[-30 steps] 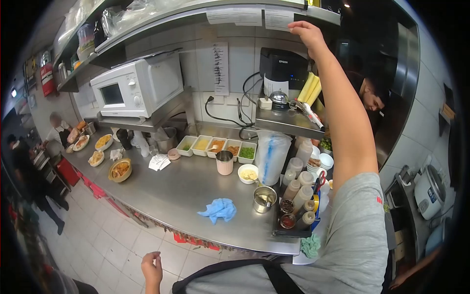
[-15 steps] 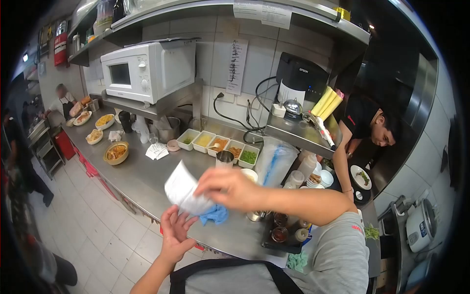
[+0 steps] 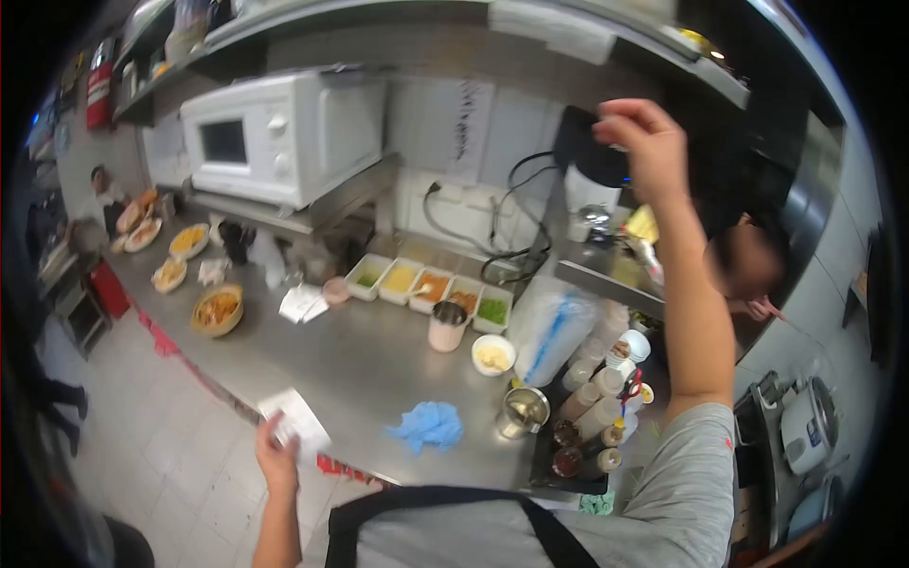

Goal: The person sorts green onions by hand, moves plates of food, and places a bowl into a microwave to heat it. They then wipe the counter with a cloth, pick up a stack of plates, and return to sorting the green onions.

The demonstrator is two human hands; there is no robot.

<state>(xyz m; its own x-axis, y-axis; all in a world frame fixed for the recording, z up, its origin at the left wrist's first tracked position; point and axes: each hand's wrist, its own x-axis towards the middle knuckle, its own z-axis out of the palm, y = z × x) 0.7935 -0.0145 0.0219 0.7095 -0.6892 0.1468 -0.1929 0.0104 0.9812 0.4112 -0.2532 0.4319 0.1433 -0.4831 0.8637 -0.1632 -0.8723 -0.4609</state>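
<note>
A white paper slip (image 3: 305, 426) is pinched in my left hand (image 3: 276, 456), over the counter's front edge. My right hand (image 3: 653, 151) is raised in front of the black and white printer (image 3: 595, 180), its fingers bent together; anything between them is too small to make out. Below that hand, a metal call bell (image 3: 595, 220) sits on the raised steel shelf. A crumpled blue cloth or glove (image 3: 426, 426) lies on the steel counter (image 3: 350, 383). More white slips (image 3: 303, 303) lie farther back, near a bowl of food (image 3: 218, 310).
White tubs of toppings (image 3: 431, 288) line the back, near a metal-rimmed cup (image 3: 448, 331) and a white bowl (image 3: 493, 356). Sauce bottles (image 3: 598, 417) crowd a black tray at right. A microwave (image 3: 284, 137) stands on a raised shelf. A co-worker (image 3: 753, 256) is at right.
My right hand has let go of the paper slip and risen to the upper right. My left hand now holds the slip, lower and farther left. The co-worker's arm has drawn back.
</note>
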